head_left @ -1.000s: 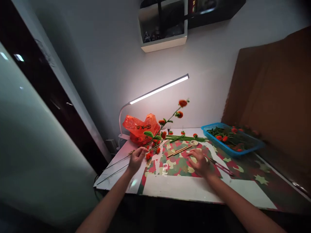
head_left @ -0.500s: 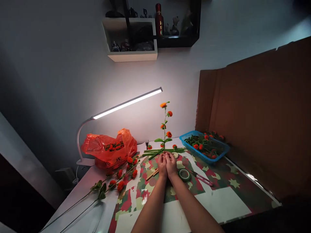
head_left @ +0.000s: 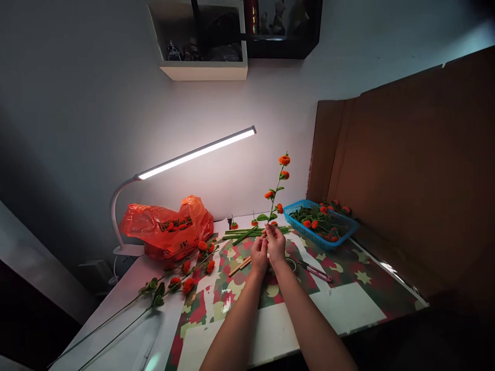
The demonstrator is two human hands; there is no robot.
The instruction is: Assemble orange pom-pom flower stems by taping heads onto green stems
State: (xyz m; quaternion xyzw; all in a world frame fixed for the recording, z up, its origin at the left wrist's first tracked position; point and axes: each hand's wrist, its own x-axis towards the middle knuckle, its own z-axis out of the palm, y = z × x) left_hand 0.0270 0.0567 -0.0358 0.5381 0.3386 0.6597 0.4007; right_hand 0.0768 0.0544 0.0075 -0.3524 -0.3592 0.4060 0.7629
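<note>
My right hand (head_left: 276,244) pinches a tall artificial flower stem (head_left: 274,200) with orange-red blooms and green leaves, low on its stalk. The stem rises above the hand and leans to the right. Just below and to the left, my left hand (head_left: 259,254) is closed at the stalk's lower end, which the fingers mostly hide. Behind the hands lie several green stems (head_left: 247,233) and small loose orange flower heads (head_left: 234,225). A roll of green tape (head_left: 291,265) sits partly hidden by my right wrist. Pink-handled scissors (head_left: 319,272) lie to the right.
Wooden sticks (head_left: 240,266) lie left of my hands. A red plastic bag (head_left: 166,234) of flowers and finished-looking flower stems (head_left: 187,268) occupy the left side. A blue basket (head_left: 328,242) of flowers stands right, before a cardboard panel (head_left: 406,180). A lit lamp (head_left: 197,153) hangs over the back.
The flower stem has tilted from upright to leaning right. My right hand has risen slightly up the stalk, and the hands have moved a little apart. The camera view has shifted.
</note>
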